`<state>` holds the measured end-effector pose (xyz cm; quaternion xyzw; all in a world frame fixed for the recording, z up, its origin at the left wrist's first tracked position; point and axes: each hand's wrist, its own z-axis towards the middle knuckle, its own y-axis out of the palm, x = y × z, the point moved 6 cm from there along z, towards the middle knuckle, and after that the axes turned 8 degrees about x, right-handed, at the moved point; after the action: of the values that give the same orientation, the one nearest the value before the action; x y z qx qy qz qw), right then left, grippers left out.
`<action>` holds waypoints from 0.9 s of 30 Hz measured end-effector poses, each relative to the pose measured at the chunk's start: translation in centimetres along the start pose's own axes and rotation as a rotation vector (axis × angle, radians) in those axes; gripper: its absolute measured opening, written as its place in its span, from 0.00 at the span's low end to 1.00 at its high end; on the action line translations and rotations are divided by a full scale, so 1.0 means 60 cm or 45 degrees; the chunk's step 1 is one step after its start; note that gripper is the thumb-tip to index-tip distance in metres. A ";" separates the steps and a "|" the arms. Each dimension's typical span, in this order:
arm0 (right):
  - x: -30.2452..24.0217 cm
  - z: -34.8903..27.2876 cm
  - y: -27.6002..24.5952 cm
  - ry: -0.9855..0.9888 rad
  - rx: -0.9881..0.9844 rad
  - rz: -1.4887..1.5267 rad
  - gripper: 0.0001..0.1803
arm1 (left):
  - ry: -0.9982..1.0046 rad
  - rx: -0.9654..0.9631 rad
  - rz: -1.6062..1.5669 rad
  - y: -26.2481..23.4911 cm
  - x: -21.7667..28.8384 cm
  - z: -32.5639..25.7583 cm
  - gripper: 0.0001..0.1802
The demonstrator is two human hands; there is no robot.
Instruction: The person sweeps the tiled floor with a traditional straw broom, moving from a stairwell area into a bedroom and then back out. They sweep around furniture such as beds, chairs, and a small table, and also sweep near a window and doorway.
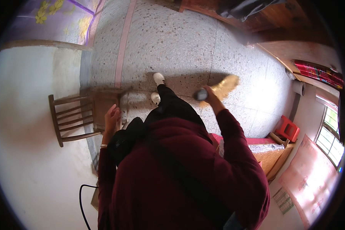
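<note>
My right hand (210, 97) is closed round the handle of a broom. Its round dark handle end (199, 94) points up toward me, and yellow bristles (227, 87) fan out beyond the hand, over the floor. How far the bristles are from the floor I cannot tell. On the other side, my left hand (112, 117) holds nothing, its fingers loosely bent and apart. It hangs beside the seat of a brown wooden chair (103, 107), overlapping its edge in view; whether it touches the seat is unclear.
Speckled stone floor (172, 42) stretches ahead of my white shoes (159, 79). A white wall (30, 115) stands behind the chair. Wooden furniture (272, 23) lines the far right. A red plastic stool (287, 128) and a wooden-framed piece with woven sides (268, 161) are at my right.
</note>
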<state>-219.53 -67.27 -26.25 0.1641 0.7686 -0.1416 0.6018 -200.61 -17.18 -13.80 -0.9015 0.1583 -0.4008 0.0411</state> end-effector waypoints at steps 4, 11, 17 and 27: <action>0.002 0.128 0.204 -0.385 -0.097 -0.739 0.30 | -0.083 -0.025 0.005 -0.021 0.033 0.048 0.24; 0.023 0.296 0.525 1.417 0.276 0.470 0.09 | 0.054 0.117 -0.057 -0.043 0.200 0.124 0.24; -0.211 0.435 0.645 1.026 -0.072 0.467 0.08 | 0.071 0.155 -0.056 -0.087 0.293 0.188 0.25; -0.363 0.662 0.661 1.073 -0.366 0.674 0.09 | 0.344 0.099 -0.117 -0.205 0.526 0.459 0.24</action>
<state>-163.02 -49.60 -15.27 0.3113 0.8882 0.2010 0.2718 -157.43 -17.06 -7.54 -0.8433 0.1052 -0.5259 0.0359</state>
